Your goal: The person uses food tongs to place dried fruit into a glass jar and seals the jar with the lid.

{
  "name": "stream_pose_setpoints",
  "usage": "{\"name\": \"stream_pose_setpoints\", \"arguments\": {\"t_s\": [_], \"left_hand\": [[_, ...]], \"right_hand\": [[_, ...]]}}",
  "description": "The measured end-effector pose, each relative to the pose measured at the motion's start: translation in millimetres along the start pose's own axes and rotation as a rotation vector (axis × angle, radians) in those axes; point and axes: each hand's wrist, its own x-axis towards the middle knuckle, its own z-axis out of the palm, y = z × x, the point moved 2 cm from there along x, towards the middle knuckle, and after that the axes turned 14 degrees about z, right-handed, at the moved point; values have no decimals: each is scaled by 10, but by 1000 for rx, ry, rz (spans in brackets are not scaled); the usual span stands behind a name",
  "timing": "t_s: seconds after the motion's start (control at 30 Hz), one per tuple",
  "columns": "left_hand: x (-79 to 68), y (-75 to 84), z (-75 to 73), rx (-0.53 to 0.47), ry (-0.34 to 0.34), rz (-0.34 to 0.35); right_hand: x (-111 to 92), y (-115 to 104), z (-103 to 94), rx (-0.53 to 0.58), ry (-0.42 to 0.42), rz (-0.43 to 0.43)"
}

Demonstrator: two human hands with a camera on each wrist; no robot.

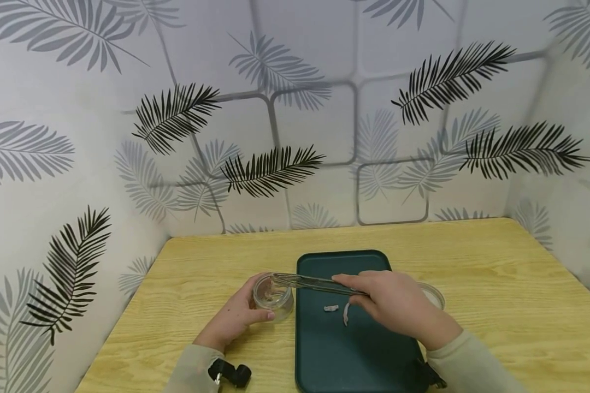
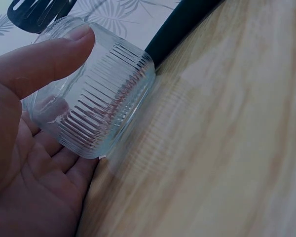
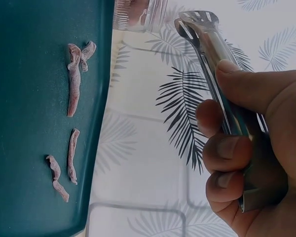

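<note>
My left hand (image 1: 237,315) holds a clear ribbed glass jar (image 2: 106,91) beside the tray's left edge, its thumb over the near side. Something reddish shows through the jar's wall, too blurred to name. In my right hand (image 1: 398,303) is a pair of metal tongs (image 3: 214,54), gripped with the fingers wrapped round its arms. The slotted tips of the tongs reach over the jar's mouth in the head view; no piece is seen between them. Several thin, whitish-dusted brown strips (image 3: 74,81) lie on the dark green tray (image 1: 354,355), below the right hand.
A round clear glass rim (image 1: 437,295) shows at the tray's right, partly hidden by the right hand. The wooden table (image 1: 511,284) runs back to a wall with a leaf pattern (image 1: 319,125). Black wrist straps (image 1: 231,374) sit on both sleeves.
</note>
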Motion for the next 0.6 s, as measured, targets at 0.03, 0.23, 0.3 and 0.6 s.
{"name": "stream_pose_setpoints", "arguments": {"t_s": [0.03, 0.23, 0.3, 0.6], "left_hand": [[1, -1, 1, -1, -1, 1], [10, -22, -2, -5, -2, -2], [13, -35, -5, -6, -3, -5], [9, -26, 2, -4, -8, 7]], "right_hand": [[-2, -3, 1, -2, 1, -2], [-6, 13, 7, 2, -9, 5], [-7, 31, 4, 8, -16, 11], [2, 211, -103, 45, -131, 74]]}}
